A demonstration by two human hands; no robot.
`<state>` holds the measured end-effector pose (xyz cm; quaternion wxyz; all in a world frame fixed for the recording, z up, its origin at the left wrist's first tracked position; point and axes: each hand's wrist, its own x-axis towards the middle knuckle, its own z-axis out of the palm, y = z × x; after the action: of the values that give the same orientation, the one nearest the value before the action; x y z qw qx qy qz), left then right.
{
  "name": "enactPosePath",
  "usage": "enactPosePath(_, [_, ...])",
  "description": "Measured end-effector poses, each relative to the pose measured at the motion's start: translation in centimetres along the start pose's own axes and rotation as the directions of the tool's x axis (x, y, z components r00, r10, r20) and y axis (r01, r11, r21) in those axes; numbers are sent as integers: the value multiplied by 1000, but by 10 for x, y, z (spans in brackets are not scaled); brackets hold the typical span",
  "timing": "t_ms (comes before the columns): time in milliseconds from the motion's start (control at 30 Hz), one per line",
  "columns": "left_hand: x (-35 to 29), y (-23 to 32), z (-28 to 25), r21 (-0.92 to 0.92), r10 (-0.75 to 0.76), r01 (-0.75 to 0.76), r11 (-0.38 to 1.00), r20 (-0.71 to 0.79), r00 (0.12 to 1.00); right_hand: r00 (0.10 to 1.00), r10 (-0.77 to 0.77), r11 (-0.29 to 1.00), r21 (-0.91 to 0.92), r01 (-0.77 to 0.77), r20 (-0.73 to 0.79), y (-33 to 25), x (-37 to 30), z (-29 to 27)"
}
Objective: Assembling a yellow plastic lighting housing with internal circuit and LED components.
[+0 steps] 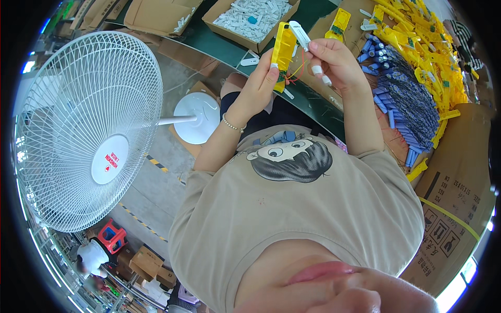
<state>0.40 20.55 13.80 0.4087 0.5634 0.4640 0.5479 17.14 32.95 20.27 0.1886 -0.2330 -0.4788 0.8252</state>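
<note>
My left hand [258, 86] grips a long yellow plastic casing [283, 48], held upright above the table edge. Near the casing's lower end sit a small green circuit board [282, 76] and thin red and yellow wires [296, 77]. Between the thumb and forefinger of my right hand [336, 61] is a slim white plastic piece [299, 35], its far end close beside the casing's top. White wraps cover two fingertips of that hand. Another yellow casing [339, 23] lies on the cardboard just beyond my right hand.
A cardboard box [210, 22] of small white pieces stands on the green table [211, 40]. At right are heaped yellow casings [412, 26], blue cylinders with dark wires [402, 94] and a large carton [454, 188]. A white fan [91, 130] stands left; a person [94, 256] is farther off.
</note>
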Motion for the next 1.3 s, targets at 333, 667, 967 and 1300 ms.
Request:
enactPosePath(333, [-2, -9, 10, -204, -30, 39, 978, 48, 998, 1000, -3, 999, -44, 2, -24, 2, 3, 1])
enactPosePath(667, [-7, -5, 15, -193, -276, 279, 941, 44, 960, 912, -349, 873, -429, 233, -216, 29, 11, 7])
enactPosePath(967, [6, 5, -24, 667, 571, -451, 593, 48, 820, 991, -123, 965, -229, 131, 50, 18, 2, 1])
enactPosePath(1300, [-5, 17, 4, -477, -63, 112, 872, 119, 991, 938, -70, 997, 52, 56, 340, 22, -1, 10])
